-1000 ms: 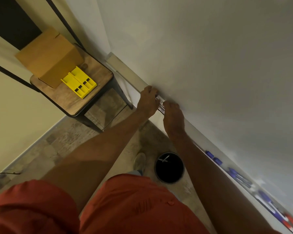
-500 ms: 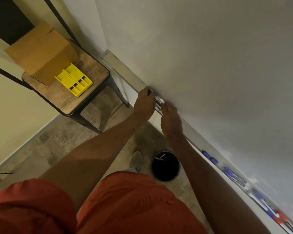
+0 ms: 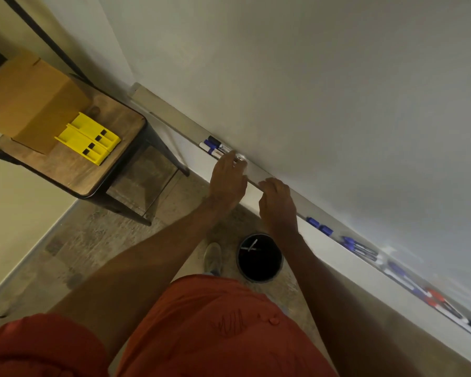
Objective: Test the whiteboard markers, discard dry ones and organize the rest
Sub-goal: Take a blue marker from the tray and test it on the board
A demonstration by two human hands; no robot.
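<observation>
A small bunch of whiteboard markers (image 3: 215, 147) with blue and black caps lies side by side in the whiteboard tray (image 3: 172, 119), left of my hands. My left hand (image 3: 227, 182) reaches over the tray with fingers loosely spread, its fingertips touching the right ends of those markers without gripping them. My right hand (image 3: 276, 204) rests just to the right, fingers curled on the tray's front lip, with nothing visible in it. Further right the tray holds two loose blue caps (image 3: 320, 227), more blue markers (image 3: 360, 248) and red markers (image 3: 435, 298), which are blurred.
A black round bin (image 3: 259, 258) stands on the floor under my right wrist with a marker inside. A wooden side table (image 3: 74, 170) at the left carries a cardboard box (image 3: 27, 102) and a yellow slotted holder (image 3: 89, 138). My shoe (image 3: 213, 258) is beside the bin.
Both hands were closed around the marker bunch on the tray. They have let go and slid right, leaving the markers lying uncovered in the tray.
</observation>
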